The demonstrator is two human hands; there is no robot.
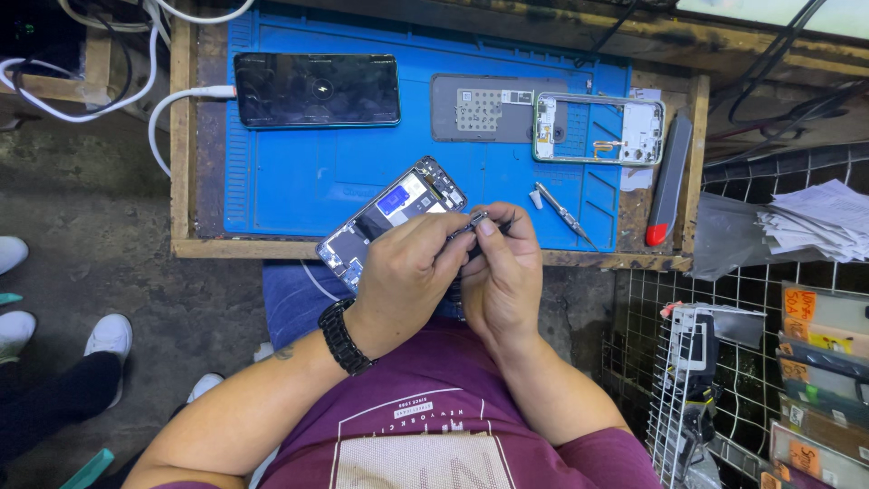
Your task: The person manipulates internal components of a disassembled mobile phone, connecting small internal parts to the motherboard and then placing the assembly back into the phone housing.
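Note:
My left hand (407, 267) and my right hand (505, 267) meet over the front edge of the blue work mat (299, 172). Together they pinch a small metal part (472, 222) between their fingertips; what it is cannot be made out. Just left of my left hand lies an opened phone (389, 217) with its inner boards showing, tilted across the mat's front edge. A black bracelet sits on my left wrist.
A dark phone (317, 89) on a white cable lies at the mat's back left. A grey back cover (484, 109) and a phone frame (597, 129) lie at the back right. A metal tool (561, 213) and a red-tipped tool (668, 181) rest at right. A wire rack (697, 380) stands lower right.

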